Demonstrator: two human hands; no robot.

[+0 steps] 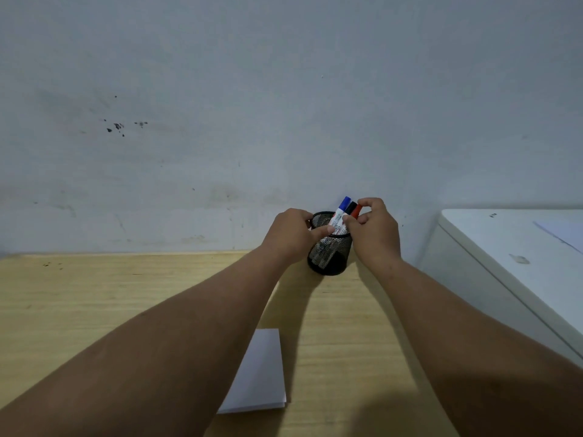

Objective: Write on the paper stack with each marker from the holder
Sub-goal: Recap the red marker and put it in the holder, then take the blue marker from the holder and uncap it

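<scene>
A black mesh holder [329, 253] stands at the far edge of the wooden desk, by the wall. Three markers lean in it: a blue-capped marker [342, 208], a black-capped marker [350, 209] and a red-capped marker [356, 211]. My left hand [291, 234] grips the holder's rim from the left. My right hand [373, 230] is at the marker tops, its thumb and fingers pinching the red-capped marker. A white paper stack [260, 372] lies on the desk near me, between my forearms, partly covered by my left arm.
The wooden desk [94, 310] runs up to a scuffed pale wall [252, 121]. A white cabinet or appliance [511, 263] stands at the right, close to my right arm, with a sheet of paper [560, 230] on its top.
</scene>
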